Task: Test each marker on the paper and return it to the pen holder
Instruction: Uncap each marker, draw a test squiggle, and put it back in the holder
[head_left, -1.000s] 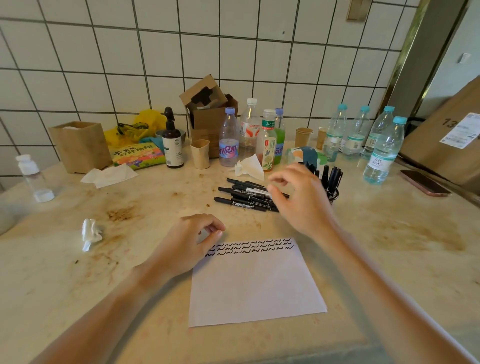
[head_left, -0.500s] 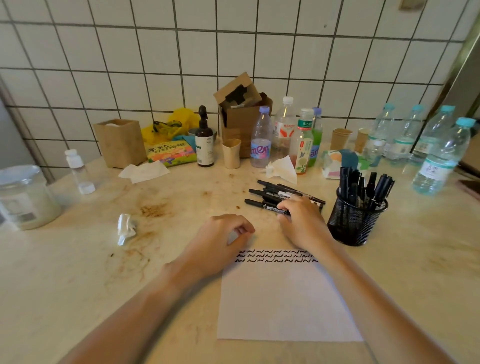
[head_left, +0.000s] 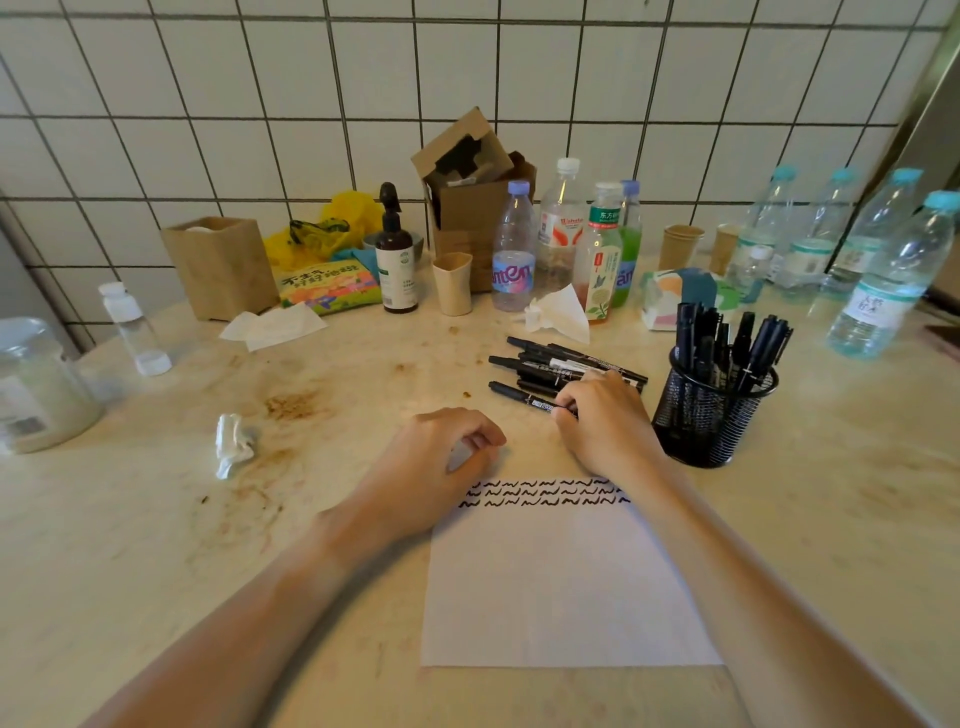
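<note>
My right hand (head_left: 605, 423) is down on the nearest marker (head_left: 524, 397) of the loose pile (head_left: 563, 364), fingers curled around its near end; I think thumb and forefinger pinch it, though the hand hides the contact. The marker lies flat on the table (head_left: 156, 545), cap pointing left. My left hand (head_left: 434, 460) rests on the top left corner of the paper (head_left: 561, 587), fingers loosely curled and holding nothing, pinning the sheet. Two rows of black squiggles (head_left: 543, 493) run along the paper's top edge. The holder (head_left: 711, 415), a black mesh cup, stands just right of my right hand with several markers upright in it. Behind the pile sit bottles (head_left: 558, 236) and a crumpled tissue (head_left: 558, 312).
</note>
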